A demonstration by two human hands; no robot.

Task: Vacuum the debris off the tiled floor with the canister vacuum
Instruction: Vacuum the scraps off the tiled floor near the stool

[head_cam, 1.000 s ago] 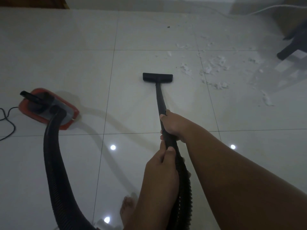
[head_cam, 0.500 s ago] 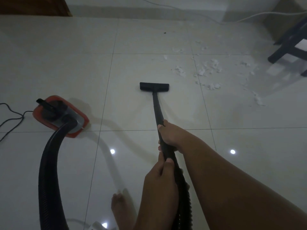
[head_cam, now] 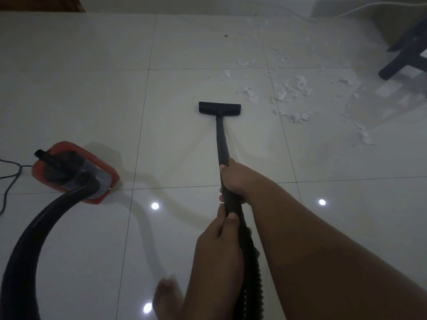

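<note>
Over the last second the floor head (head_cam: 219,108) has crept only a little toward the mess, and my view has swung left, so the canister vacuum (head_cam: 75,172) now sits further in from the left edge of the frame. The scraps look untouched — the real work has not begun.

Both hands are clamped on the wand (head_cam: 222,144): my right hand (head_cam: 238,179) wraps it higher up, my left hand (head_cam: 218,245) closes round it just below, where the ribbed hose (head_cam: 37,239) begins. The head lies flat on the tiled floor (head_cam: 92,88) at centre frame.

The debris (head_cam: 291,88), white shreds, is scattered across the upper right — the nearest bits lie just beside the head's right end, the rest well apart from it. I judge I need to swing right and push forward.

In the way: dark furniture legs (head_cam: 404,58) stand at the far right edge beside the outermost scraps, and a white cable (head_cam: 369,6) runs along the wall above. The power cord (head_cam: 11,176) trails off at left, and my bare foot (head_cam: 165,301) is at the bottom.
</note>
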